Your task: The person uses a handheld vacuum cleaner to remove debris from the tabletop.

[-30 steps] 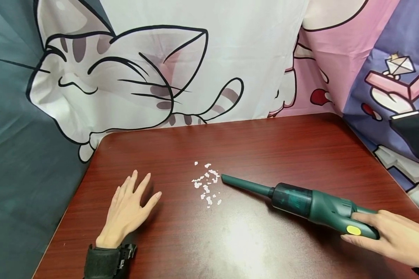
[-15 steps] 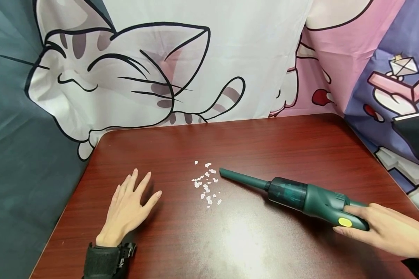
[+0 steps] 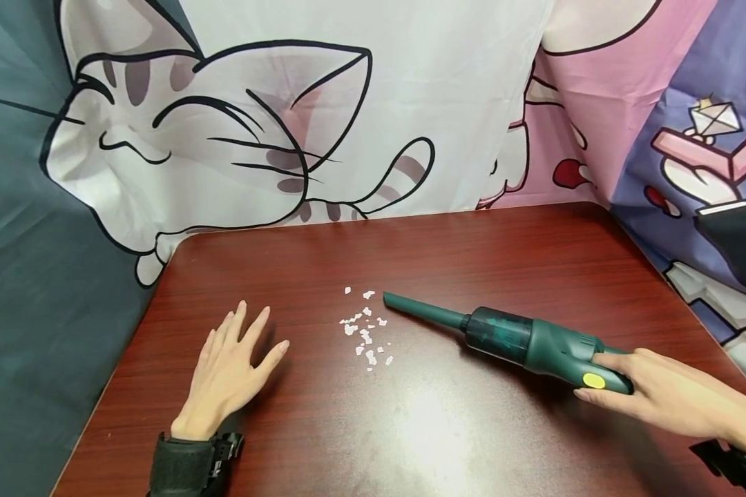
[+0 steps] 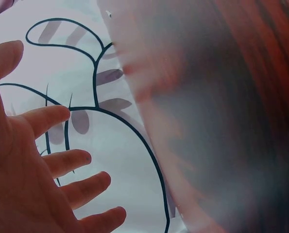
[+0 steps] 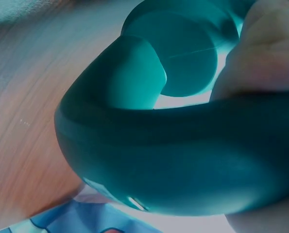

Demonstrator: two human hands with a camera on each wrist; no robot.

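Note:
My right hand [image 3: 671,393] grips the handle of a green handheld vacuum cleaner [image 3: 559,348]. Its long narrow nozzle points left, and the tip is beside the upper right of a scatter of small white paper scraps [image 3: 365,335]. In the right wrist view the vacuum's looped handle [image 5: 183,150] fills most of the picture, with part of the hand at the right. My left hand [image 3: 226,376] is spread with straight fingers, left of the scraps and holding nothing. The left wrist view shows that palm and its fingers [image 4: 69,162] apart.
A reddish-brown wooden table [image 3: 298,428] carries everything. Behind it hangs a white cloth [image 3: 447,83] with a cat drawing; grey-green cloth [image 3: 50,331] is at the left, pink and purple cloth at the right. A black band [image 3: 183,466] circles the left wrist.
My right hand has moved the vacuum left and slightly away from me. Several scraps near the nozzle tip are gone from the table. The left hand has stayed in place.

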